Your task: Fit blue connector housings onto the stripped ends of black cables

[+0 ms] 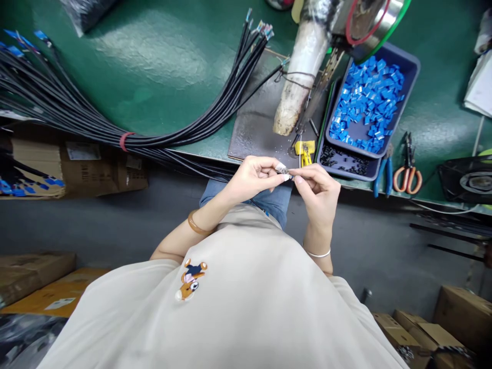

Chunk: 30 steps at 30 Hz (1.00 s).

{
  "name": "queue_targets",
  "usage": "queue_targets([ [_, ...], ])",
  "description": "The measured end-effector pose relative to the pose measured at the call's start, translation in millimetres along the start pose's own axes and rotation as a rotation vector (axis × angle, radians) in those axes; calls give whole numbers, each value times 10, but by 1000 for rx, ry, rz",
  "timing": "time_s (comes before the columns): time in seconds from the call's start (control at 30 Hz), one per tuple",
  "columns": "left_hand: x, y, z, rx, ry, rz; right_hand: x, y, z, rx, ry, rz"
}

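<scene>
My left hand [258, 175] and my right hand [318, 190] meet just in front of the bench edge, both with closed fingertips. Between them is a small dark piece [291, 177], too small and too covered by the fingers to name. White wrapping shows on a left fingertip. Just beyond the hands, a yellow tool [305, 151] lies at the edge of a dark metal plate [249, 134]. Black cables [180, 137], tied with a red band [125, 141], run along the bench to the left of my hands, some with stripped coloured wire ends.
A grey bin of blue connectors [365, 97] overlaps a bin of small black parts [344, 163] on the right. Blue-handled pliers [383, 174] and orange-handled pliers [407, 171] lie beside them. A wrapped machine arm [300, 77] hangs over the plate. Cardboard boxes [96, 164] stand left.
</scene>
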State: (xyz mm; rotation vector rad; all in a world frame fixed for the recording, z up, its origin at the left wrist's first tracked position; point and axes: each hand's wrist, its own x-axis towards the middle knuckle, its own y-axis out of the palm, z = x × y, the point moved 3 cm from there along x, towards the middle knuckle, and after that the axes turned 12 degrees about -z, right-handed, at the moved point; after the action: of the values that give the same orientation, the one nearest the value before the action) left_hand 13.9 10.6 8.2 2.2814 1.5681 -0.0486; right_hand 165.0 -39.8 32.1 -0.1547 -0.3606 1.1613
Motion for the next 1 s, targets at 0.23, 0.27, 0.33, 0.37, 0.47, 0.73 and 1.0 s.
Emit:
queue_targets([
  [0.23,11,25,-37,33,109,-55,-9,-40,-17,-3,20,-111],
  [0.27,10,30,-44,43,123,-53,-11,-49,-20,-6,22,-152],
  [0.33,9,36,-55,63,149,-56,-13,-55,-14,-17,0,-195],
  [0.37,9,39,-58,70,161,-57,-12,-52,-8,-20,-16,-199],
  [0.47,14,43,-54,80,183,-69,-7,-26,-5,-6,-16,-183],
  [0.73,28,12,-3,89,225,-111,-8,81,-94,171,56,-219],
  [1.0,-5,3,46,200,305,-114,-30,167,-150,231,121,-218],
])
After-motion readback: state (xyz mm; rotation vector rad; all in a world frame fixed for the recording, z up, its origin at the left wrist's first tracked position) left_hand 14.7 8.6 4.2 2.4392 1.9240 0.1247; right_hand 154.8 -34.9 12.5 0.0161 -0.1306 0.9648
